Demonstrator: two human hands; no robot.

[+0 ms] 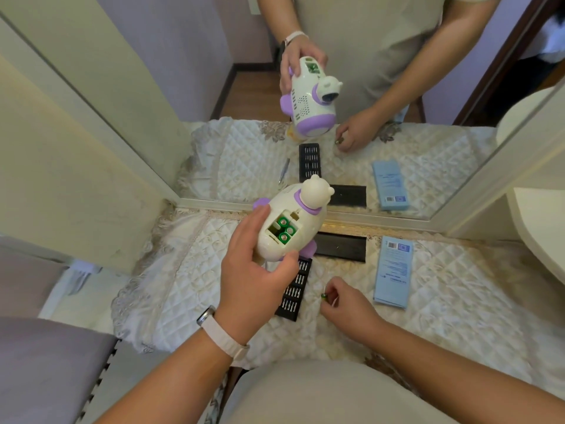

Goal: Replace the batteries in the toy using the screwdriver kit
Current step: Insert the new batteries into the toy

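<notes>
Swapping of the cells looks to be the step in hand, since the cover is off and no screw work is under way. The quilted cloth [458, 316] spreads over the whole table, and a mirror [244, 166] stands along its far edge. The toy [293, 221], a cream and purple bear-headed body, is held up off the cloth in the middle of the scene, with its open battery compartment [282, 229] turned toward the camera. The left hand [253, 270] grips the toy's near end, fingers curled round the left side and thumb along the near edge. The right hand [348, 301] rests low on the cloth, near and to the right, well apart from the left hand. The blue leaflet [393, 272] lies flat further right. The black bit tray [295, 289] of the screwdriver kit lies on the cloth, partly hidden under the left hand, and the black case [339, 247] sits just beyond it by the mirror. 3 green batteries [286, 231] sit in the compartment, with what looks like 1 empty bay at their left. The right thumb and forefinger pinch 1 small loose cell [324, 297] against the cloth. Whether that cell is spent or fresh cannot be told. If fresh, the next move calls for lifting it to the empty bay, matching its polarity, and pressing it home while the left hand keeps the opening facing up.
</notes>
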